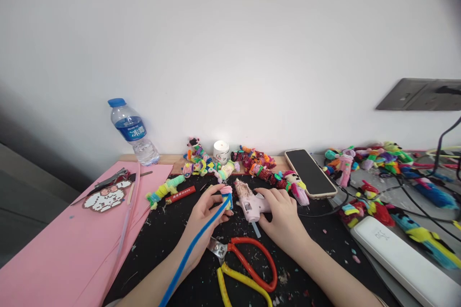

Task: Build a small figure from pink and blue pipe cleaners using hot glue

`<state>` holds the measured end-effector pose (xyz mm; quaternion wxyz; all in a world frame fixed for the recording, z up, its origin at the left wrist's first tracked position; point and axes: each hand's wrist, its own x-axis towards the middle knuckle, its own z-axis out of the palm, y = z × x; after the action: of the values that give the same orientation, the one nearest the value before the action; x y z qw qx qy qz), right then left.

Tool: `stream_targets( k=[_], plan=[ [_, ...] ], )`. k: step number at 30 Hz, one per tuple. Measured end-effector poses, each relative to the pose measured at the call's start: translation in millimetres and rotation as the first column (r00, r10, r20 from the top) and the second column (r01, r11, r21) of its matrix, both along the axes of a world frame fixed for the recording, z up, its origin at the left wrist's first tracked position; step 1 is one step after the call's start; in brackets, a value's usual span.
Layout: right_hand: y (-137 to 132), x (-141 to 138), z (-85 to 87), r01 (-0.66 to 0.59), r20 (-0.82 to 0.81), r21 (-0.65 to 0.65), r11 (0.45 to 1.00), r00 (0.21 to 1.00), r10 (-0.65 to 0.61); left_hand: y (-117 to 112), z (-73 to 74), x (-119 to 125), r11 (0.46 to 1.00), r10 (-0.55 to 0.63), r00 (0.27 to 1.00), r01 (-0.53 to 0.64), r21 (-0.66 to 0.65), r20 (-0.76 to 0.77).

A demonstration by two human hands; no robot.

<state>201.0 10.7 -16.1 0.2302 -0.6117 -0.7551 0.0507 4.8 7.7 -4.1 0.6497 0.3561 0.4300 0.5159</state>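
Observation:
My left hand point(205, 211) is closed around a small pipe-cleaner figure point(226, 194), pink on top with yellow and blue below. From it a long blue pipe cleaner point(192, 244) runs down toward me past my wrist. My right hand point(283, 208) is wrapped on the handle of a pale pink glue gun point(251, 204), which lies on the black mat with its nozzle pointing away. A clear glue stick point(256, 229) sticks out of its back end. Below both hands lie scissors point(248, 268) with one red and one yellow handle, partly spread.
Several pipe-cleaner figures point(196, 165) line the wall around a white round container point(221, 152). At left are a water bottle point(131, 127) and pink sheets point(72, 244). A phone point(309, 172), cables, more figures point(421, 237) and a white power bank point(403, 254) occupy the right.

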Motion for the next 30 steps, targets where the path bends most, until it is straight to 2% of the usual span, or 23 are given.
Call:
stream_targets(
  k=[3,6,10,14,20,30],
  plan=[
    [0.9,1.4,0.1,-0.001,-0.038,0.038,0.999,0.999,0.002,-2.5,3.7,0.7,1.000,0.012,0.999,-0.012,-0.001,-0.030],
    [3.2,3.9,0.7,-0.034,-0.165,0.077,0.996,0.985,0.046,-3.2,3.0,-0.5,1.000,0.003,0.998,-0.002,0.007,-0.061],
    [5.1,5.4,0.8,-0.072,-0.369,0.080,0.994,0.925,0.096,-3.0,1.2,-2.3,1.000,-0.015,0.998,0.015,0.006,-0.060],
    [4.5,4.5,0.5,-0.122,-0.473,0.056,0.991,0.871,0.134,-3.1,2.4,-2.4,1.000,-0.016,0.999,0.016,-0.006,-0.043],
    [3.5,3.2,0.4,-0.172,-0.542,0.074,0.982,0.820,0.184,-4.0,5.2,-3.5,0.999,-0.026,1.000,0.026,-0.023,0.009],
    [1.7,1.6,1.4,-0.175,-0.535,0.049,0.983,0.827,0.174,-2.7,7.5,-1.9,0.999,-0.030,0.999,0.032,-0.041,0.042]
  ],
)
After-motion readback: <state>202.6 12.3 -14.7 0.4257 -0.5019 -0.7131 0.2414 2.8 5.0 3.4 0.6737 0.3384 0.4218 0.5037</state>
